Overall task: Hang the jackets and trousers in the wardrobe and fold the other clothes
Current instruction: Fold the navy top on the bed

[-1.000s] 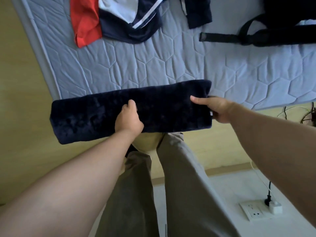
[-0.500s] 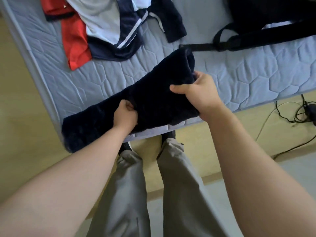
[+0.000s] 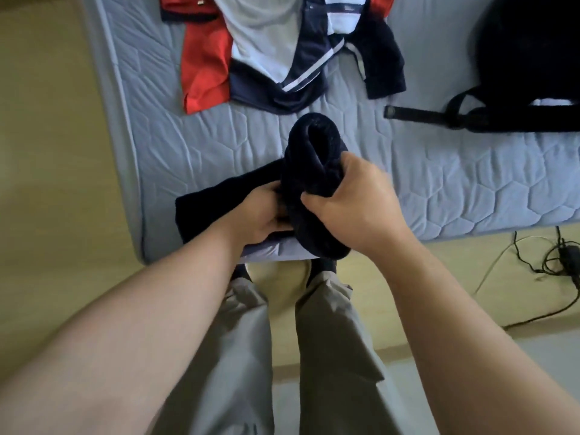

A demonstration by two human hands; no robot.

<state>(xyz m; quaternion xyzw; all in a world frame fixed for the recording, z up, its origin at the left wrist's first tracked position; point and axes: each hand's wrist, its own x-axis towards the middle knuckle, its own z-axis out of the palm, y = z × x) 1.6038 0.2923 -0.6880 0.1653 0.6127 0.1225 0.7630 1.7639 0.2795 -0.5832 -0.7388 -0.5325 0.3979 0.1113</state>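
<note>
A dark navy fleece garment (image 3: pixel 309 158), folded into a long strip, lies at the near edge of the grey quilted mattress (image 3: pixel 439 171). Its right half is lifted and doubled over toward the left half. My right hand (image 3: pixel 351 202) grips that raised fold, with fingers curled round it. My left hand (image 3: pixel 260 215) holds the strip's middle down on the mattress, its fingers tucked under the fold and partly hidden. The garment's left end (image 3: pixel 207 205) lies flat.
A red, white and navy pile of clothes (image 3: pixel 282 48) lies at the back of the mattress. A black bag with a strap (image 3: pixel 518 89) sits at the right. Black cables (image 3: pixel 552 262) trail on the floor at the right. My legs stand against the bed edge.
The garment went from a straight strip held in front of the bed to lying on the mattress. My right hand swung its right end up and over leftward. My left hand stayed at the middle.
</note>
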